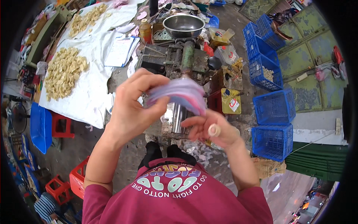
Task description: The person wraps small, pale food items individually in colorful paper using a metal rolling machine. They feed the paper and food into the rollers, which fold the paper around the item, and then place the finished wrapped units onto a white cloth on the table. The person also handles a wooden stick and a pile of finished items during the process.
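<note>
My left hand (pixel 136 102) is raised in front of me, thumb and fingers pinched on the left end of a bent lavender-and-pink flexible piece (pixel 179 91). The piece looks layered and arches to the right; motion blurs it, so its exact kind is unclear. Close by its lower right end is my right hand (pixel 216 130), fingers apart and pointing left, with a beige band (pixel 213 130) around one digit. Whether that hand touches the piece is hard to see. Below both hands a polished metal cylinder (pixel 179 119) juts toward me from a worn green machine (pixel 187 56).
A steel bowl (pixel 183 25) sits behind the machine. On the left, a white cloth (pixel 99 74) bears piles of pale yellow pieces (pixel 65 72) and papers (pixel 120 51). Blue crates (pixel 274 106) line the right side. Red stools (pixel 59 188) and a blue tub (pixel 40 127) stand left; scraps litter the floor.
</note>
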Demonstrator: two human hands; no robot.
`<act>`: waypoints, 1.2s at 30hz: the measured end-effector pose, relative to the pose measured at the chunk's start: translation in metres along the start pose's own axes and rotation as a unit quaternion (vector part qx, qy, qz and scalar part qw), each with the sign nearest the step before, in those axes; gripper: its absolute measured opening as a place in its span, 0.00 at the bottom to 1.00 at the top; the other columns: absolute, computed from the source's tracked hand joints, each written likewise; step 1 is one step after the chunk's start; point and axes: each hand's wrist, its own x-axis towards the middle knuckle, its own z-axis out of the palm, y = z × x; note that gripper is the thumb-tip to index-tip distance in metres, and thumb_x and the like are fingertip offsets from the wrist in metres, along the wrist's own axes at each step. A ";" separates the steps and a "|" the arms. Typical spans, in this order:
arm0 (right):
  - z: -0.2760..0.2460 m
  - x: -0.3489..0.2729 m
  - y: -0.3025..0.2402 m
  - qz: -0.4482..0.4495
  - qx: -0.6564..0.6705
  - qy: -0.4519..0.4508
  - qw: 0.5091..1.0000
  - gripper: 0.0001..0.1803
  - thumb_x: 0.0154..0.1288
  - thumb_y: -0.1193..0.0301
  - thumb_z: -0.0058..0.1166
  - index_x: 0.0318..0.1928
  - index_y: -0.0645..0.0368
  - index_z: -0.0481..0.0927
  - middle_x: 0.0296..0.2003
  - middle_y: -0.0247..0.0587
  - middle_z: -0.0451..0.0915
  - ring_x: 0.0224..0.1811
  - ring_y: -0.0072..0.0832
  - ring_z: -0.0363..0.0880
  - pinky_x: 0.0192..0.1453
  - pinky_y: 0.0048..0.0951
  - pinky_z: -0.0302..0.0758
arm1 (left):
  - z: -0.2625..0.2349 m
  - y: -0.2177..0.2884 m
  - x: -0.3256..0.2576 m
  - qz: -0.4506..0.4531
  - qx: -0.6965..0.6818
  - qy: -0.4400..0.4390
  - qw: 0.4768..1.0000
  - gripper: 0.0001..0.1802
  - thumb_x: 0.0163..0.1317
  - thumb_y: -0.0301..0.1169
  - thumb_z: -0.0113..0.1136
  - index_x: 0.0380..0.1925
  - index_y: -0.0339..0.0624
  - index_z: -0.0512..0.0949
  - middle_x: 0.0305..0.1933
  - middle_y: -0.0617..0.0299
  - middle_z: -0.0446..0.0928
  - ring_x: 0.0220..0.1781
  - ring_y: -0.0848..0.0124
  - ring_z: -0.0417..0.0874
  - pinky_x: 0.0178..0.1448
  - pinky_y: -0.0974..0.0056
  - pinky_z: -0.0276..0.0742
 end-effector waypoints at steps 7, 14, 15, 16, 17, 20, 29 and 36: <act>0.037 0.046 0.038 -0.182 0.155 -0.027 0.971 0.45 0.59 0.42 0.55 0.66 0.58 0.58 0.66 0.50 0.60 0.67 0.37 0.62 0.69 0.42 0.61 | 0.040 0.008 -0.020 0.098 0.111 0.092 0.985 0.19 0.41 0.20 0.65 0.38 0.37 0.78 0.36 0.54 0.73 0.34 0.58 0.77 0.37 0.60 0.73; 0.027 0.050 0.019 -0.214 0.189 0.100 0.953 0.19 0.59 0.66 0.57 0.48 0.63 0.75 0.35 0.39 0.80 0.44 0.33 0.80 0.53 0.34 0.75 | 0.057 -0.004 -0.057 0.123 0.036 0.058 0.990 0.22 0.39 0.19 0.69 0.40 0.36 0.78 0.37 0.54 0.74 0.37 0.60 0.76 0.39 0.62 0.74; 0.025 0.048 0.016 -0.211 0.111 0.114 0.965 0.18 0.58 0.67 0.58 0.48 0.63 0.75 0.35 0.37 0.80 0.44 0.32 0.80 0.52 0.33 0.75 | 0.050 -0.002 -0.058 0.096 0.000 0.055 0.994 0.22 0.40 0.20 0.69 0.40 0.36 0.78 0.37 0.54 0.74 0.37 0.61 0.76 0.39 0.62 0.74; 0.021 0.044 0.012 -0.206 0.032 0.127 0.970 0.18 0.57 0.69 0.58 0.47 0.63 0.76 0.35 0.36 0.79 0.43 0.31 0.80 0.51 0.31 0.75 | 0.040 -0.003 -0.062 0.034 -0.022 0.077 0.996 0.20 0.43 0.20 0.67 0.40 0.35 0.78 0.38 0.55 0.74 0.38 0.64 0.76 0.42 0.65 0.73; 0.019 0.040 0.009 -0.201 -0.048 0.139 0.968 0.17 0.57 0.70 0.58 0.46 0.63 0.77 0.34 0.35 0.79 0.43 0.29 0.80 0.50 0.30 0.75 | 0.037 -0.013 -0.063 -0.052 -0.136 0.092 0.985 0.13 0.50 0.21 0.64 0.38 0.34 0.79 0.38 0.57 0.75 0.38 0.69 0.76 0.43 0.68 0.71; 0.033 0.043 0.009 -0.193 -0.183 0.160 0.951 0.22 0.52 0.75 0.62 0.49 0.63 0.76 0.37 0.33 0.79 0.41 0.22 0.78 0.47 0.25 0.74 | 0.027 -0.012 -0.047 -0.230 -0.296 -0.005 0.927 0.07 0.59 0.28 0.62 0.32 0.33 0.81 0.32 0.65 0.76 0.35 0.79 0.77 0.37 0.72 0.72; 0.049 0.052 -0.001 -0.117 -0.146 0.102 0.977 0.33 0.43 0.72 0.71 0.52 0.65 0.73 0.39 0.34 0.79 0.40 0.20 0.76 0.46 0.25 0.75 | 0.038 -0.026 -0.052 -0.238 -0.511 -0.050 0.824 0.05 0.60 0.25 0.62 0.30 0.32 0.81 0.31 0.64 0.80 0.32 0.79 0.78 0.35 0.73 0.75; 0.013 0.034 -0.004 -0.095 -0.070 0.138 0.983 0.37 0.50 0.70 0.61 0.61 0.65 0.64 0.48 0.48 0.76 0.44 0.32 0.79 0.48 0.33 0.78 | 0.048 -0.031 -0.047 -0.222 -0.493 -0.005 0.841 0.06 0.61 0.27 0.63 0.30 0.34 0.82 0.27 0.66 0.79 0.28 0.81 0.78 0.34 0.74 0.74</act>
